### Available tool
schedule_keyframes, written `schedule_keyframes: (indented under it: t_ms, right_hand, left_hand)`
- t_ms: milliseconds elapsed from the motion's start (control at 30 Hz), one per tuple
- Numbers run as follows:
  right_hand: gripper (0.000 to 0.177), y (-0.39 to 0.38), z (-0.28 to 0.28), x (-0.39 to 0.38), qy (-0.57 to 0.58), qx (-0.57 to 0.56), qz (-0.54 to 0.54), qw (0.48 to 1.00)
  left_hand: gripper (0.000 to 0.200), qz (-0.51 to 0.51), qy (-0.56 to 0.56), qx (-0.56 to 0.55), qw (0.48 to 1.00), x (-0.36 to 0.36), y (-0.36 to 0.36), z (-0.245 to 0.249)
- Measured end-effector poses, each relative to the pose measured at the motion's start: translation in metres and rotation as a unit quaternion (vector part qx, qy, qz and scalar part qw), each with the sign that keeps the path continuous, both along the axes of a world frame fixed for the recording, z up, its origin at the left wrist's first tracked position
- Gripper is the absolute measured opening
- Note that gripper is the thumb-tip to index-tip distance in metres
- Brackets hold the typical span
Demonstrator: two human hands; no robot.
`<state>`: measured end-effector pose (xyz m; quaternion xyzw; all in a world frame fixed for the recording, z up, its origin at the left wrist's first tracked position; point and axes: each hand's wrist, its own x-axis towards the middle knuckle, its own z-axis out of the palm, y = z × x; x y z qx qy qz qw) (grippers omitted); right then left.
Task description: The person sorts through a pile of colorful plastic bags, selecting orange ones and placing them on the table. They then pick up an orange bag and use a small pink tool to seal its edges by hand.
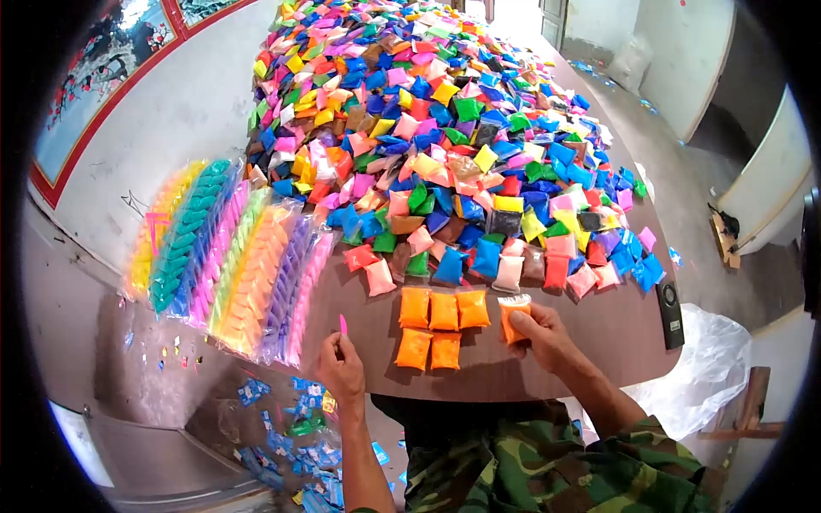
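My left hand (342, 363) is closed on a small pink tool (344, 326) that points up from the fingers, at the table's near edge. My right hand (543, 335) pinches an orange packet (513, 321) with a white top edge. Between my hands, several orange packets (429, 328) lie flat on the brown table (342, 295) in two rows, three in the upper and two in the lower. The packet in my right hand is just right of them, apart from them.
A large heap of coloured packets (445, 154) covers the table's far part. Bagged braided strands (227, 256) lie at the left edge. A black remote-like object (670, 316) is at the right edge. Blue wrappers (299, 445) litter the floor; clear plastic (705, 368) lies at right.
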<state>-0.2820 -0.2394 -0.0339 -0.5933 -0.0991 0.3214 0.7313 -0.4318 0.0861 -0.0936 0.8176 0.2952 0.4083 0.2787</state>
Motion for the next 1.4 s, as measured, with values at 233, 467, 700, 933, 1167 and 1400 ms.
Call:
schedule_keyframes:
  t_ms: [233, 467, 700, 933, 1167, 1400]
  right_hand:
    - [0.034, -0.028, -0.025, -0.011, -0.092, -0.082, 0.012, 0.992]
    - [0.035, -0.030, -0.027, -0.019, -0.074, -0.088, -0.016, 0.993]
    - [0.036, -0.035, -0.034, -0.025, -0.100, -0.070, -0.048, 0.991]
    - [0.037, -0.032, -0.030, -0.020, -0.062, -0.047, -0.013, 0.997]
    - [0.032, -0.038, -0.030, -0.017, -0.098, -0.129, 0.023, 0.987]
    - [0.024, -0.030, -0.029, -0.027, -0.138, -0.105, -0.034, 0.984]
  left_hand:
    - [0.009, 0.000, 0.021, 0.017, 1.000, 0.000, 0.001, 0.000]
    - [0.010, 0.013, 0.040, 0.050, 0.998, 0.000, 0.001, -0.005]
    - [0.011, 0.020, 0.080, 0.066, 0.994, 0.000, -0.002, -0.005]
    - [0.012, 0.019, 0.068, 0.068, 0.995, 0.002, -0.005, 0.000]
    - [0.011, 0.017, 0.066, 0.055, 0.996, 0.001, -0.005, 0.002]
    - [0.011, 0.021, 0.062, 0.055, 0.996, -0.001, -0.005, 0.002]
